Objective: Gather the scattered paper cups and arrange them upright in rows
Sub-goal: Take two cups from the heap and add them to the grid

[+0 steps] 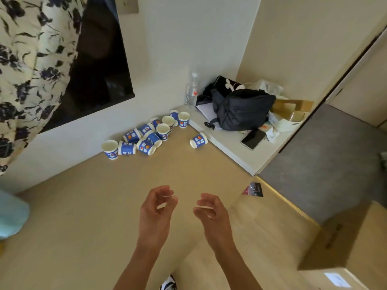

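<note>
Fingers [165,192] of the left hand [156,212] curl loosely, thumb and forefinger nearly meeting around nothing. The right hand [211,214] beside it is half-curled too, holding nothing. Both hover over the beige surface [83,206], lower middle of the frame. Blue-and-white paper cups [146,135] sit heaped against the white wall at mid-frame, some upright, some tipped over. One lone paper cup [198,140] lies on its side to the right, just beside a white ledge [230,151]. On it are a black fabric bag [240,109], a clear plastic bottle [192,91] and a dark phone [252,139].
</note>
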Action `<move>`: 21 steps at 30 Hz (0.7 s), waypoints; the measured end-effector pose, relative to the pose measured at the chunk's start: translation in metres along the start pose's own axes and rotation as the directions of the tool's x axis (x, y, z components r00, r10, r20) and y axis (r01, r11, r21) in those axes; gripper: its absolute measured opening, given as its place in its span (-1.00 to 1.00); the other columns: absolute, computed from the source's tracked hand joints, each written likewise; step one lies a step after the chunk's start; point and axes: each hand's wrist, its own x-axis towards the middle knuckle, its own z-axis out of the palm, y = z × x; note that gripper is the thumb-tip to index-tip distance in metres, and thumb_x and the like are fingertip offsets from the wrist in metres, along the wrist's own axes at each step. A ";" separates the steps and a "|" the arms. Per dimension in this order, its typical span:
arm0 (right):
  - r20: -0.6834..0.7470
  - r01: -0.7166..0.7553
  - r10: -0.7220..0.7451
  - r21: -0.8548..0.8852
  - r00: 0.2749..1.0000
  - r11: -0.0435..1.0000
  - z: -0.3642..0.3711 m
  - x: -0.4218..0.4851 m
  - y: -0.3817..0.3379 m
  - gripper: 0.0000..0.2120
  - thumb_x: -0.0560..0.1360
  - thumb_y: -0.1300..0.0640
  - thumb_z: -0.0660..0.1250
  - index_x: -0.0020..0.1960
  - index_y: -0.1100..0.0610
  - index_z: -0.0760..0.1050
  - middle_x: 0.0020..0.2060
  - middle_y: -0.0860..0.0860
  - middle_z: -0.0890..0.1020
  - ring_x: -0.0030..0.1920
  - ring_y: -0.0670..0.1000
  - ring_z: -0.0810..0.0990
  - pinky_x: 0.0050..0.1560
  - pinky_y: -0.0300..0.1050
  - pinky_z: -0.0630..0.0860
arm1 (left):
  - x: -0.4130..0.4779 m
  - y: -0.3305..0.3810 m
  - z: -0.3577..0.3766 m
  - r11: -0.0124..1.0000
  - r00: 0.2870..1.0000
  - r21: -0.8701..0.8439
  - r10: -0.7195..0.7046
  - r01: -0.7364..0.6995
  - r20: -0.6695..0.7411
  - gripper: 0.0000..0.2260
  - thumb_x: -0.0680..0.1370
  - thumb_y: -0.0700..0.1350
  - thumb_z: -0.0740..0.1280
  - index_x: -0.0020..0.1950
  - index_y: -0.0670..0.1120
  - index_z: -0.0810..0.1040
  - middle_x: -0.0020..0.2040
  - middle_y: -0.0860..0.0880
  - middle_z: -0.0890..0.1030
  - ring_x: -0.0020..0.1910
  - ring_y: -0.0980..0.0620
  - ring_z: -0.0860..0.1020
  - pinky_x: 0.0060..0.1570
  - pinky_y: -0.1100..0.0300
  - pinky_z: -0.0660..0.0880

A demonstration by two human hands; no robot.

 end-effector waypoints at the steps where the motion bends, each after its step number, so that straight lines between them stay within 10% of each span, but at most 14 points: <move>1: 0.002 -0.002 0.002 -0.003 1.000 1.000 0.001 0.013 -0.002 -0.69 0.48 0.23 0.50 0.14 -0.05 0.57 -0.01 -0.08 0.70 0.01 0.00 0.68 0.05 -0.16 0.55 | 0.010 0.003 0.006 1.000 1.000 0.003 -0.006 0.006 0.014 -0.82 0.57 -0.23 0.44 0.10 0.01 0.60 0.02 0.04 0.69 -0.05 0.15 0.63 -0.05 0.14 0.51; 13: 0.132 -0.165 0.172 -0.064 0.976 0.984 0.023 0.201 -0.007 -0.59 0.51 0.24 0.48 0.28 -0.01 0.46 0.06 0.06 0.69 0.05 0.09 0.66 0.23 0.15 0.55 | 0.094 0.010 0.046 0.990 0.977 0.043 -0.129 0.138 -0.168 -0.83 0.57 -0.20 0.43 0.09 0.05 0.60 0.00 0.11 0.69 -0.07 0.25 0.61 -0.01 0.14 0.55; 21: 0.156 -0.234 0.258 -0.158 0.954 0.959 0.036 0.354 0.004 -0.38 0.48 0.19 0.42 0.47 0.02 0.27 -0.08 0.00 0.64 -0.15 0.02 0.63 -0.04 -0.03 0.54 | 0.134 0.024 0.094 0.988 0.942 0.036 -0.135 0.153 -0.306 -0.79 0.47 0.00 0.42 0.09 0.06 0.60 0.00 0.12 0.70 -0.10 0.23 0.62 -0.08 0.25 0.51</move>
